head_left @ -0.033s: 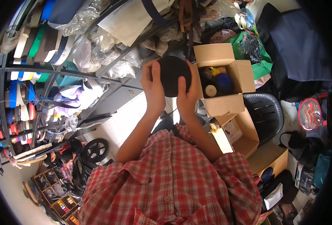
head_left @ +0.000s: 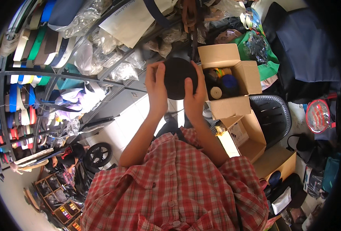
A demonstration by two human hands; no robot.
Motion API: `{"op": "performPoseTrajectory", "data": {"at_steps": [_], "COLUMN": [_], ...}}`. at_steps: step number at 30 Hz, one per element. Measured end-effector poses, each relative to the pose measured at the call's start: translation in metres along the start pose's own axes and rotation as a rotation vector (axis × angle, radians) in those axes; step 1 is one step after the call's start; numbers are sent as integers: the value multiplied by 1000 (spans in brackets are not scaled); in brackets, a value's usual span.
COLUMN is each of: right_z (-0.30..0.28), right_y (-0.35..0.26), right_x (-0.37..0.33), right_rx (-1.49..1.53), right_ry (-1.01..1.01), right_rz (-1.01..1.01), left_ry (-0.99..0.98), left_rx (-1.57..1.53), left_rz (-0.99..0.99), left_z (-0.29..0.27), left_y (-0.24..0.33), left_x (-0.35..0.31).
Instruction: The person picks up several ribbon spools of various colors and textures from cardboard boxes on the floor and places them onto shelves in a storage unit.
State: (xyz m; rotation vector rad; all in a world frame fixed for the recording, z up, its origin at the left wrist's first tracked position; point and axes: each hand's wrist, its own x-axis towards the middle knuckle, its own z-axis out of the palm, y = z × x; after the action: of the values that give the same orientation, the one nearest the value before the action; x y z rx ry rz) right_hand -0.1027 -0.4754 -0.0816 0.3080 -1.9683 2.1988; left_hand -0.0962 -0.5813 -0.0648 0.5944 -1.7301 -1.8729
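Between my two hands is a round, flat-faced black roll of webbing (head_left: 180,79), raised in front of my chest. My left hand (head_left: 155,84) wraps its left side, thumb along the near face. On the opposite edge my right hand (head_left: 195,88) grips it, thumb pressed on the face and fingers behind the rim. The fingers at the back are partly hidden. Just right of my right hand stands an open cardboard box (head_left: 228,107), holding several rolls, among them a blue roll (head_left: 229,81) and a beige roll (head_left: 216,92).
A metal rack (head_left: 28,72) with many coloured webbing rolls and plastic bags lines the left. A second open carton (head_left: 255,131) and a dark plastic basket (head_left: 282,111) stand at right. A green bag (head_left: 268,69) lies beyond the box. A black wheel (head_left: 98,154) rests at lower left.
The roll and my right hand have shifted very slightly to the right. My grip on it looks the same.
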Motion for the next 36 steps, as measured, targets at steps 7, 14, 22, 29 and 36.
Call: {"op": "performPoseTrajectory", "data": {"at_steps": [7, 14, 22, 29, 36], "right_z": [-22, -2, -22, 19, 22], "right_y": [3, -1, -1, 5, -4], "right_x": [2, -3, 4, -23, -30], "right_rx": [-29, -46, -53, -64, -29], "right_ry": [-239, 97, -232, 13, -256], "right_rz": [-70, -36, 6, 93, 12], "left_ry": [-603, -37, -542, 16, -441], "left_rx": [231, 35, 303, -195, 145], "left_rz": [67, 139, 13, -105, 20], "left_z": [-1, 19, -19, -21, -69], "left_y": [33, 13, 30, -5, 28], "left_x": [18, -12, 4, -30, -9]}}
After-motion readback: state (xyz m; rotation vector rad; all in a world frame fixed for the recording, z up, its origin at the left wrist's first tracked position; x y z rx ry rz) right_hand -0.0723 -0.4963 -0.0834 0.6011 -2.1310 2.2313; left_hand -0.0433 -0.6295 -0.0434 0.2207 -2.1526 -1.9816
